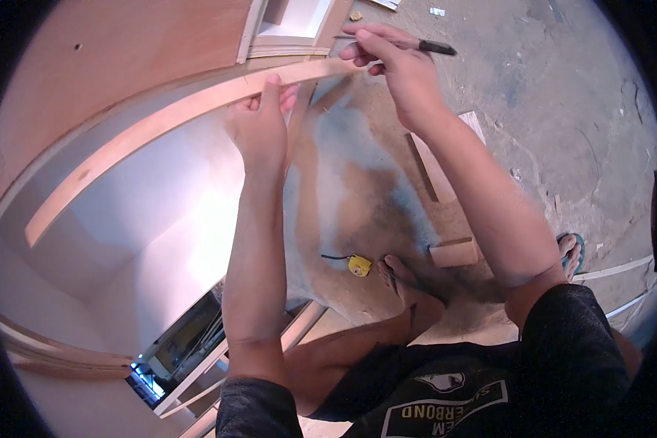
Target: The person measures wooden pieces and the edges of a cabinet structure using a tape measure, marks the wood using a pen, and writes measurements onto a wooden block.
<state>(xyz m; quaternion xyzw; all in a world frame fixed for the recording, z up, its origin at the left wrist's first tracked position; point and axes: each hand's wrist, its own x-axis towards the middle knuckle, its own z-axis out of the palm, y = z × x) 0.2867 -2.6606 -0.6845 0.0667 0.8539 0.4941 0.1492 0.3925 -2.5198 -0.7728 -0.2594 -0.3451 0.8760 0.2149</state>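
A long, narrow strip of light wood (193,101) slants across the upper left, in front of an open cabinet with a pale interior (135,219). My left hand (264,124) grips it near its right-hand part, thumb up against its face and fingers behind. At the strip's right end, my right hand (398,62) is closed around a slim pen (436,47) whose black end sticks out toward the right. The fingers of that hand are right by the strip's end, and part of the pen is hidden in them.
On the stained floor lie a yellow tape measure (359,265), a wooden block (454,253) and a board (432,168) partly behind my right forearm. A reddish wood panel (139,51) and a white-lined opening (288,20) stand above the strip. My foot (398,271) is beside the tape measure.
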